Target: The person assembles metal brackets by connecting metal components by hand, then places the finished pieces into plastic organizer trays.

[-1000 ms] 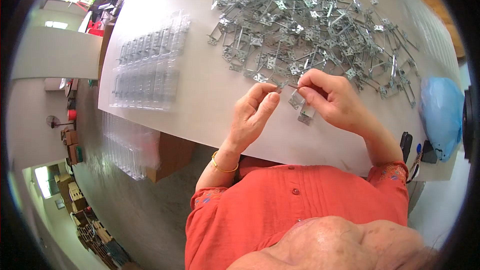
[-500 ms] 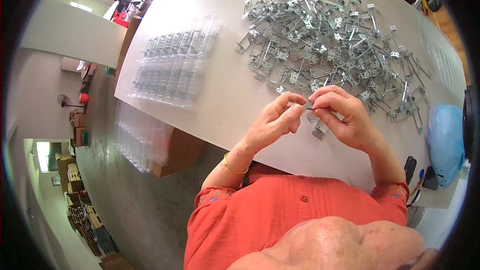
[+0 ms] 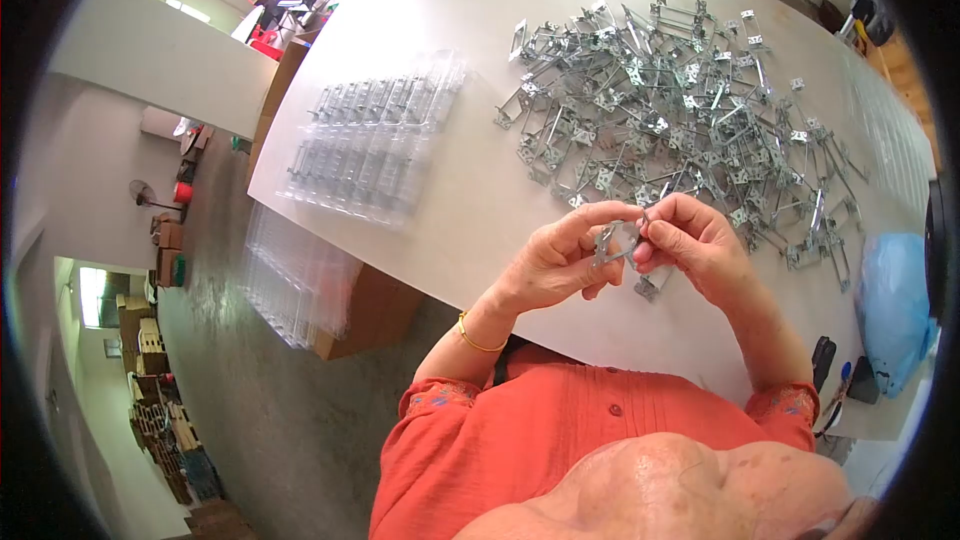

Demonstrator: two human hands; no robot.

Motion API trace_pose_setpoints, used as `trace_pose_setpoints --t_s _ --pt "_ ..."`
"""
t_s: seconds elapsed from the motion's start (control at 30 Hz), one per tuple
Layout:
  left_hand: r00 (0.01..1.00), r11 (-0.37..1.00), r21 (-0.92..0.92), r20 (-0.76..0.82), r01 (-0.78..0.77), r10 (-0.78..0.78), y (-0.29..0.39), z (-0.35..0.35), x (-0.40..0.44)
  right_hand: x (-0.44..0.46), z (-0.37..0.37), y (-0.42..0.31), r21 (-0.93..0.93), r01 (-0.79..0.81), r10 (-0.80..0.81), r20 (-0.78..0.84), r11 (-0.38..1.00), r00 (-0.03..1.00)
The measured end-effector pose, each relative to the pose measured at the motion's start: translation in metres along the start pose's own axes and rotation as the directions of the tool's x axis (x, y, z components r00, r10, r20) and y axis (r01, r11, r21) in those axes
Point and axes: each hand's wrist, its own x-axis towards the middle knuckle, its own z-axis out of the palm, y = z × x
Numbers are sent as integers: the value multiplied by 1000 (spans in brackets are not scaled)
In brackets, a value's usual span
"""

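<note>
A small metal bracket (image 3: 607, 243) is held between the fingers of my left hand (image 3: 555, 262), near the front of the table. The fingertips of my right hand (image 3: 697, 243) pinch at its other end, close to my left fingertips. Another metal bracket (image 3: 648, 287) lies on the table just below my hands, partly hidden. Beyond my hands spreads a large heap of metal brackets (image 3: 660, 105) with thin rods. To the left sits a clear plastic tray (image 3: 375, 140) with metal pieces in its slots.
The white table (image 3: 470, 270) has a blue plastic bag (image 3: 893, 305) at its right edge, with a black object (image 3: 822, 362) and scissors beside it. More clear trays (image 3: 290, 275) rest on a cardboard box (image 3: 375, 312) below the left edge.
The view has shifted, so the table contents sit lower and farther right. My left hand has turned, and the bracket now shows more plainly between my hands.
</note>
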Motion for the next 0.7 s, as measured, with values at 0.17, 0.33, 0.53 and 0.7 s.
trace_pose_setpoints --t_s 0.17,0.33,0.53,0.7 --pt "965 915 329 -39 -232 258 -9 -6 6 0 1 0 -11 -78 78 54 997 995" --pt "918 918 215 -149 -332 367 -14 -10 14 1 5 3 -167 9 -13 -22 986 1000" --pt "978 953 -275 -193 -130 78 -22 -9 13 -1 2 -1 -272 93 -130 -123 958 984" --pt "983 933 -358 -162 21 -84 -31 0 16 -5 8 -7 -291 90 -134 -134 953 982"
